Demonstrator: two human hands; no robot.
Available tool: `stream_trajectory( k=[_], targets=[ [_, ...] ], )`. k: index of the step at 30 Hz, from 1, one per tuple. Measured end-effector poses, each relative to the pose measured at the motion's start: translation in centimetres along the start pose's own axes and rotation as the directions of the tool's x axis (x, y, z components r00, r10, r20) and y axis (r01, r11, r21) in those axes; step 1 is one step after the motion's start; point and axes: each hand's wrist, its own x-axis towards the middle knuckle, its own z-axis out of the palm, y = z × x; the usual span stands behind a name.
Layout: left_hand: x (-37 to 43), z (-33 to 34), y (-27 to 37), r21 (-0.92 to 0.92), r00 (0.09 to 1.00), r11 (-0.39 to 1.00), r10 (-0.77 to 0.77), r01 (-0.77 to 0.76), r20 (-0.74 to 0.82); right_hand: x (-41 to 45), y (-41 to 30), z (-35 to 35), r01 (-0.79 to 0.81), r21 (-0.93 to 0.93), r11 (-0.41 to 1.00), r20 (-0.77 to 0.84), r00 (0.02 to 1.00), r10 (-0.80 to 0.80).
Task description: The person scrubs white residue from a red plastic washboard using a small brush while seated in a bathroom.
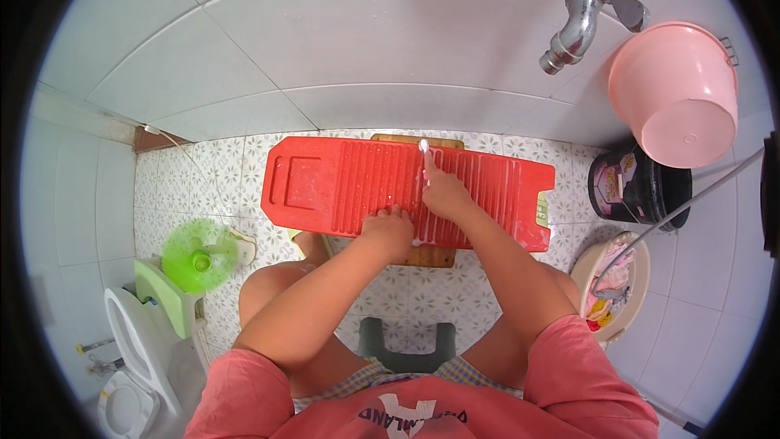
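Observation:
A red plastic washboard lies across a wooden board in front of my knees; its ribs are wet. In my right hand is a slim brush, which looks like a toothbrush, its white head near the washboard's far edge and my index finger stretched along it. My left hand rests on the near edge of the ribbed part, fingers slightly curled, holding the washboard there. Part of the brush handle is hidden by my right hand.
A metal tap juts from the wall at upper right, beside a hanging pink bucket. Below are a black bucket and a beige basin holding clothes. At left stand a green plastic container and a toilet.

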Motion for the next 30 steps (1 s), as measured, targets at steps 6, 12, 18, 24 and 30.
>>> stream_trajectory(
  k=[6,12,18,24,30],
  targets=[
    [0.1,0.3,-0.3,-0.023,0.999,1.0,0.006,-0.007,-0.04,-2.0,-1.5,-0.4,-0.043,-0.065,0.997,-0.001,0.999,0.043],
    [0.2,0.8,-0.8,-0.027,0.996,0.999,0.019,-0.022,-0.088,-3.2,-2.5,0.3,-0.033,-0.197,0.98,-0.081,0.997,0.018],
    [-0.1,0.1,-0.4,-0.031,0.997,0.999,0.019,-0.021,-0.075,-1.4,-1.1,-0.5,-0.004,-0.125,0.992,-0.195,0.981,-0.02],
    [-0.1,0.5,-0.7,-0.027,0.995,1.0,0.004,-0.006,-0.097,-2.6,-1.3,-0.6,-0.019,-0.148,0.989,-0.084,0.996,0.006],
    [-0.2,0.4,-0.6,-0.021,0.998,1.0,-0.015,0.014,-0.067,-3.7,-1.4,-0.2,-0.004,-0.132,0.991,-0.046,0.999,-0.002]
  ],
)
